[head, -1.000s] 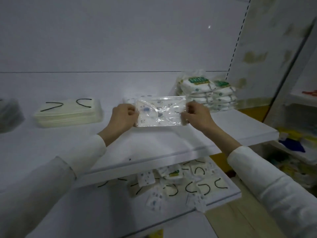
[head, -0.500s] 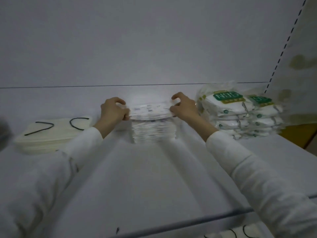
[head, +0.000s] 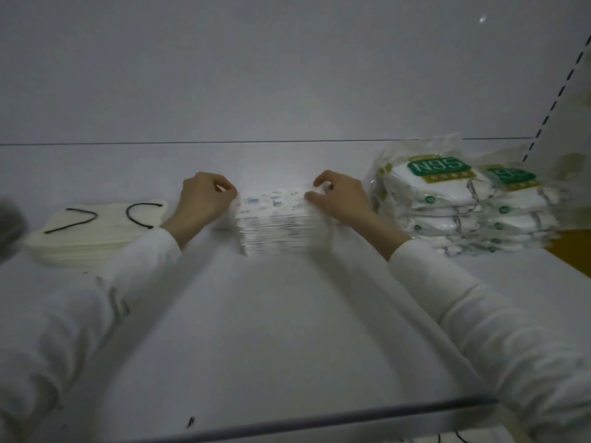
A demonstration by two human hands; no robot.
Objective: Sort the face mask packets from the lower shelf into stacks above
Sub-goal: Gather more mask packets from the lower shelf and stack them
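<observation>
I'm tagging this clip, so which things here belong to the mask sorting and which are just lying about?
In the job: left hand, right hand, top packet they pinch by its ends, patterned stack under it, cream mask stack, N95 stacks, shelf.
Lying about: blurred dark thing at the left edge, black mark near the shelf's front edge.

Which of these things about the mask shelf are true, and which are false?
1. The left hand and right hand pinch the ends of the printed packet atop the middle stack. True.
2. The N95 packs lie right of that stack. True.
3. The cream masks have green ear loops. False: the loops are black.
4. The left hand holds a cream mask. False: it pinches the printed packet.
</observation>
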